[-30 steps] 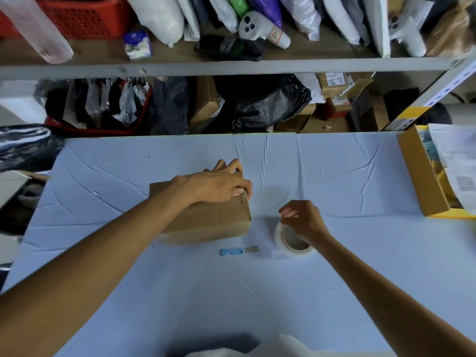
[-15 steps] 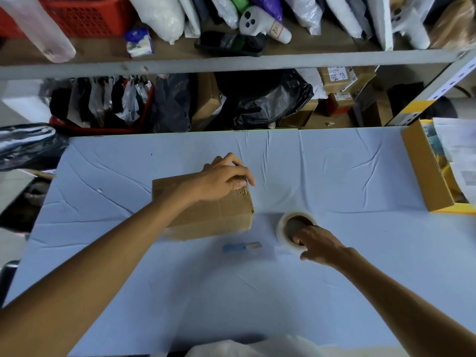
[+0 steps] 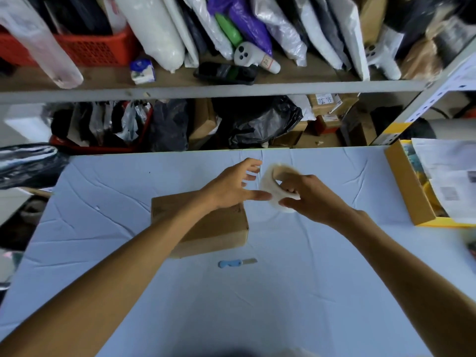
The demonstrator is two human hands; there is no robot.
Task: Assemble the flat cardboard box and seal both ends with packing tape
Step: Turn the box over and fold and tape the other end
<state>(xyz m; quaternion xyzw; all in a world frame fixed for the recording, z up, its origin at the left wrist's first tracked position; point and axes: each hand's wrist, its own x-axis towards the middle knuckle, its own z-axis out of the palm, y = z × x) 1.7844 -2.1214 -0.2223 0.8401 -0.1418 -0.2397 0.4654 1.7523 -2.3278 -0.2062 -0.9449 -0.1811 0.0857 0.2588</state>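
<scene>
A small brown cardboard box (image 3: 216,231) stands assembled on the light blue table, partly hidden by my left forearm. My right hand (image 3: 309,198) grips a roll of clear packing tape (image 3: 277,188), fingers through its core, lifted above the table just right of the box. My left hand (image 3: 233,188) hovers over the box's far right corner with fingers spread, its fingertips at the roll's left side. Motion blurs both hands.
A blue-handled utility knife (image 3: 235,263) lies on the table in front of the box. A yellow-brown open carton (image 3: 407,186) with papers sits at the right edge. Crowded shelves (image 3: 206,90) of bags and boxes stand behind the table.
My right hand has picked the tape roll up off the table and raised it beside the box. My left hand has come off the box top and reached toward the roll.
</scene>
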